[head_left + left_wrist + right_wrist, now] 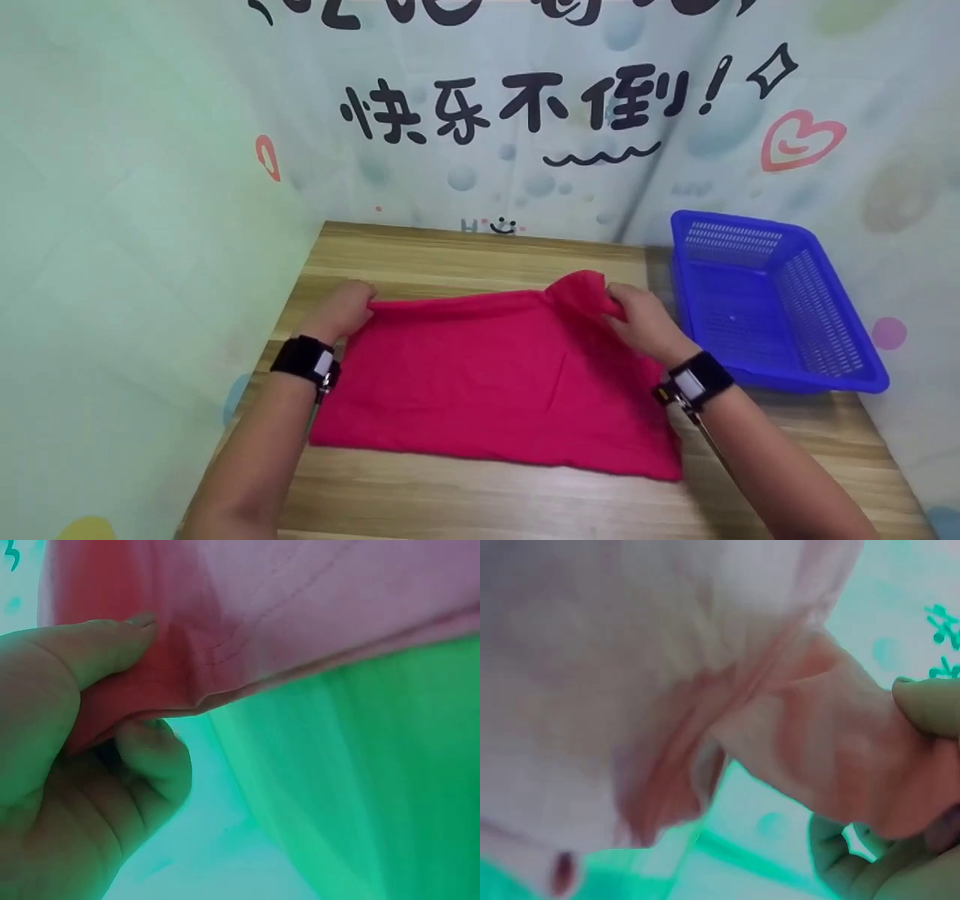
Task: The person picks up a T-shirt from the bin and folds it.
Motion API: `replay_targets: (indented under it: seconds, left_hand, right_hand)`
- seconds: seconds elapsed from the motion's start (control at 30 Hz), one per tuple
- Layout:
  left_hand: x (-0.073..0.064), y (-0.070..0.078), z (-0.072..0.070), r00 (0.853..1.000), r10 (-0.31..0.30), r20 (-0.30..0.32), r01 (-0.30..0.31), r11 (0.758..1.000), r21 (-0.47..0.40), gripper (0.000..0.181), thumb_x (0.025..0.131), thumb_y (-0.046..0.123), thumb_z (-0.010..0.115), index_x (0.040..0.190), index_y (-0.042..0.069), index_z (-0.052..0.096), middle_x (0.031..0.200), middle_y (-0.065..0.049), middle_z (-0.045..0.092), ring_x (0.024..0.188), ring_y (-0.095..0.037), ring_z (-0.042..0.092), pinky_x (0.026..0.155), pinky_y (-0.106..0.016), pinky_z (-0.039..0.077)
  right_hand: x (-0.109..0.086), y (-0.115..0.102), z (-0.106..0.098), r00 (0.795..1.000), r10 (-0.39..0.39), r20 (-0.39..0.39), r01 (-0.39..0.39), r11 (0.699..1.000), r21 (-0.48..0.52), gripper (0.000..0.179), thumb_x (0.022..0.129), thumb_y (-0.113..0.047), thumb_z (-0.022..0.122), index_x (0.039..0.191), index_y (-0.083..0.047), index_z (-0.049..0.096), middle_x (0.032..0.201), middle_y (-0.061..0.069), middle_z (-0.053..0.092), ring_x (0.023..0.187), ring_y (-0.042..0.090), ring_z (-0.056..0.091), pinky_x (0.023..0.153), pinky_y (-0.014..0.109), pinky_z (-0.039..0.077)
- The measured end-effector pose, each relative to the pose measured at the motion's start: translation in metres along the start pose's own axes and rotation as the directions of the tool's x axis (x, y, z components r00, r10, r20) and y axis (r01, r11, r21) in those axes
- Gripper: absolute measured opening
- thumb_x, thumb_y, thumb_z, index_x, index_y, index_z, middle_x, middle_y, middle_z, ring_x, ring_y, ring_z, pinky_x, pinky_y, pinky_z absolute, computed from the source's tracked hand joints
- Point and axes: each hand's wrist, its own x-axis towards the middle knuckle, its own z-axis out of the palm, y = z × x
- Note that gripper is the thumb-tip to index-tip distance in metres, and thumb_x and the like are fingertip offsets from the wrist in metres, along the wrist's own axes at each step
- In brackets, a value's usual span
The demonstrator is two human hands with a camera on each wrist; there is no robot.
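A red garment [487, 375], shirt-like, is spread wide over the wooden table with its far edge lifted. At its far left corner my left hand [342, 309] grips the cloth. The left wrist view shows the thumb on top of the stitched hem [247, 645] and curled fingers [157, 757] beneath. My right hand [645, 319] pinches the far right part, where a loose flap [581, 289] bunches upward. In the right wrist view this flap [840, 742] hangs like a sleeve between thumb and fingers.
A blue plastic basket [757, 375] with slotted sides stands at the right, close beside my right hand. The wooden table [420, 495] ends against a printed cloth backdrop [465, 195] behind, and pale cloth [150, 262] hangs along the left.
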Motion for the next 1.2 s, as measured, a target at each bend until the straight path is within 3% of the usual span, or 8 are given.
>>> replay_targets:
  seconds: [0.13,0.23,0.4,0.63,0.73,0.87,1.03,1.2]
  left_hand:
    - [-0.011,-0.004,0.003,0.999,-0.039,0.028,0.041,0.997,-0.072,0.012,0.096,-0.002,0.059,0.089,0.002,0.068,0.084,-0.007,0.062,0.080,-0.024,0.058,0.078,-0.042,0.052]
    - [-0.019,-0.008,0.006,0.998,-0.041,0.044,0.046,0.992,-0.116,0.017,0.096,-0.004,0.058,0.090,0.006,0.070,0.087,-0.007,0.066,0.081,-0.022,0.060,0.077,-0.039,0.053]
    - [-0.031,-0.011,0.013,1.000,0.027,0.013,-0.024,0.987,-0.159,0.030,0.091,-0.010,0.052,0.071,0.012,0.044,0.072,0.001,0.039,0.071,-0.018,0.043,0.068,-0.031,0.040]
    - [-0.044,-0.012,0.017,0.994,0.106,-0.028,-0.110,0.976,-0.186,0.032,0.075,-0.017,0.045,0.068,0.013,0.033,0.069,0.005,0.025,0.065,-0.013,0.029,0.061,-0.026,0.027]
    - [-0.046,-0.012,0.019,0.995,0.096,-0.010,-0.096,0.976,-0.196,0.033,0.075,-0.017,0.044,0.068,0.013,0.034,0.068,0.005,0.025,0.064,-0.013,0.030,0.060,-0.025,0.027]
    - [-0.048,-0.015,0.020,0.998,0.067,0.003,-0.065,0.976,-0.209,0.033,0.076,-0.017,0.043,0.066,0.014,0.036,0.067,0.005,0.026,0.064,-0.014,0.031,0.060,-0.025,0.028]
    - [-0.055,-0.014,0.016,0.998,0.011,0.056,0.001,0.979,-0.202,0.032,0.078,-0.016,0.047,0.066,0.014,0.043,0.067,0.002,0.031,0.068,-0.017,0.037,0.061,-0.027,0.033]
    - [-0.062,-0.008,0.009,0.990,-0.035,0.134,0.058,0.984,-0.170,0.023,0.079,-0.009,0.061,0.069,0.012,0.062,0.068,0.001,0.049,0.069,-0.018,0.048,0.060,-0.029,0.041]
  right_hand:
    - [-0.025,-0.001,0.000,0.986,-0.168,0.006,0.167,0.983,0.072,0.033,0.076,0.018,0.067,0.082,-0.009,0.049,0.080,-0.001,0.044,0.076,0.015,0.044,0.069,0.031,0.041]
    - [-0.044,0.001,0.001,0.974,-0.223,0.043,0.214,0.963,0.162,0.037,0.072,0.020,0.063,0.078,-0.012,0.046,0.077,-0.008,0.038,0.073,0.007,0.040,0.066,0.023,0.038]
    - [-0.070,0.002,0.002,0.947,-0.272,0.172,0.218,0.935,0.279,0.039,0.063,0.020,0.058,0.075,-0.013,0.043,0.072,-0.011,0.035,0.069,0.002,0.039,0.063,0.020,0.035]
    - [-0.089,-0.008,0.007,0.894,-0.210,0.396,0.119,0.963,0.242,0.044,0.065,0.010,0.072,0.094,-0.021,0.060,0.076,-0.017,0.045,0.071,0.002,0.046,0.065,0.021,0.044]
    - [-0.093,-0.009,0.007,0.866,-0.195,0.461,0.112,0.973,0.201,0.043,0.067,0.005,0.077,0.095,-0.025,0.066,0.076,-0.017,0.051,0.070,0.001,0.049,0.066,0.022,0.047]
    - [-0.094,-0.008,0.004,0.826,-0.228,0.516,0.143,0.969,0.200,0.034,0.068,0.005,0.076,0.078,-0.024,0.061,0.072,-0.017,0.048,0.067,0.001,0.046,0.064,0.021,0.043]
    - [-0.096,-0.008,0.001,0.801,-0.252,0.544,0.160,0.964,0.210,0.032,0.069,0.002,0.078,0.073,-0.020,0.053,0.070,-0.017,0.041,0.065,-0.001,0.041,0.061,0.020,0.038]
    - [-0.098,-0.022,-0.003,0.742,-0.232,0.629,0.130,0.970,0.205,0.024,0.082,-0.024,0.086,0.074,-0.019,0.064,0.063,-0.018,0.046,0.059,-0.005,0.040,0.055,0.017,0.035]
